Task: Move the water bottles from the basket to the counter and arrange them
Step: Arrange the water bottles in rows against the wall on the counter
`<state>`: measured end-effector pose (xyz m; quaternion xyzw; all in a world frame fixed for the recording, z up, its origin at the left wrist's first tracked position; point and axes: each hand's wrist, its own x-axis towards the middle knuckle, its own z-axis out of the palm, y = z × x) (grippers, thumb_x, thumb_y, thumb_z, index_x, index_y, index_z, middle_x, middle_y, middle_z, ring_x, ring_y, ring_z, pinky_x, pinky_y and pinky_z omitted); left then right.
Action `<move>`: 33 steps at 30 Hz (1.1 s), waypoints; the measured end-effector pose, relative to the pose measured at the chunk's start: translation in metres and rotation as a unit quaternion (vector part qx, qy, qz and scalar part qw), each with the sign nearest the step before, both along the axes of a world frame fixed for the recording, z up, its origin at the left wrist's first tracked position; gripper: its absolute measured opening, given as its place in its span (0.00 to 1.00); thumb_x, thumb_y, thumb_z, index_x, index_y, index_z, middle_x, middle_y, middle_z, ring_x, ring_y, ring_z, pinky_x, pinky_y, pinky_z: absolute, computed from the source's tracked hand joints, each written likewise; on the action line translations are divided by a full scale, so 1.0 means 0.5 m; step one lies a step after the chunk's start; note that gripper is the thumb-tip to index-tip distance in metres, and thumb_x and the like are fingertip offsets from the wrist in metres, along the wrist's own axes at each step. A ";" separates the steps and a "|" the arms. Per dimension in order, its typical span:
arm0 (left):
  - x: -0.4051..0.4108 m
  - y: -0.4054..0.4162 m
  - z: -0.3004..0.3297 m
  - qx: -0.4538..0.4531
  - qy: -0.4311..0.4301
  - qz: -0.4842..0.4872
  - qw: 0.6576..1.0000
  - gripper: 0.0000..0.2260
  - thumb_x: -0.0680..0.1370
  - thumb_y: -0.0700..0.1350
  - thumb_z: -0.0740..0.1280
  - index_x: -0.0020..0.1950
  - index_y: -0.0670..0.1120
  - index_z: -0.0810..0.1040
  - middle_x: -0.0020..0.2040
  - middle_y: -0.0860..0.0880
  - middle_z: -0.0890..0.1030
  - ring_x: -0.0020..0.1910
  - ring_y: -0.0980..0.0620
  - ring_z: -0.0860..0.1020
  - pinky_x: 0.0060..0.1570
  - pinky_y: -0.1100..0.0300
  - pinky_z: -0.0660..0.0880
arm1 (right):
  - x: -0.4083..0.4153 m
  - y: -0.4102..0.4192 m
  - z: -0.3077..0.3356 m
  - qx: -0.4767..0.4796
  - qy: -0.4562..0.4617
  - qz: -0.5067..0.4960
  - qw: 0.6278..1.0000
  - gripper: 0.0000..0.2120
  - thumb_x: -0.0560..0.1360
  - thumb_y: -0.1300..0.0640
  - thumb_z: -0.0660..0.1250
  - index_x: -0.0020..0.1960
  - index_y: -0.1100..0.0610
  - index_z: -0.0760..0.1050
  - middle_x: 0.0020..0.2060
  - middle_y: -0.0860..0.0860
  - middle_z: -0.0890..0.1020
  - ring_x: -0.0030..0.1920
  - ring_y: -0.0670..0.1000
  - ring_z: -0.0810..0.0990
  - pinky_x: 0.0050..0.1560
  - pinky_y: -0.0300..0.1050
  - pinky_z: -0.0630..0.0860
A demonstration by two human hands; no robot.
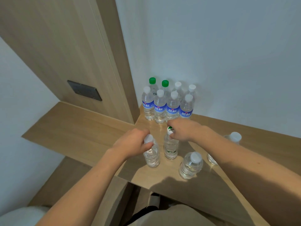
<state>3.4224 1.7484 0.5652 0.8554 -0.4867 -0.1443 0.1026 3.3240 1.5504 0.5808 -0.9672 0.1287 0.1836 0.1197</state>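
Counter (pixel 91 128), both hands on bottles.

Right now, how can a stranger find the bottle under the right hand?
Start at the group of bottles standing in the wall corner of the wooden counter. In front stand two bottles held by hands. The right hand grips the bottle with a green label and printed cap.

Pale bluish-white walls (pixel 211 46) meet in a corner behind a light wood tabletop (pixel 84 131). A tall wood panel (pixel 68 46) rises at the tabletop's rear left, bearing a dark grey switch plate (pixel 84 90).
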 end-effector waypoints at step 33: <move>0.281 -0.178 -0.003 -0.008 -0.070 0.038 0.997 0.13 0.80 0.52 0.63 0.56 0.43 0.74 0.49 0.41 0.79 0.41 0.44 0.74 0.39 0.54 0.67 | 0.218 -0.042 -0.018 -0.003 -0.084 -0.064 0.994 0.07 0.77 0.53 0.64 0.48 0.55 0.69 0.43 0.54 0.78 0.47 0.58 0.79 0.43 0.50 0.75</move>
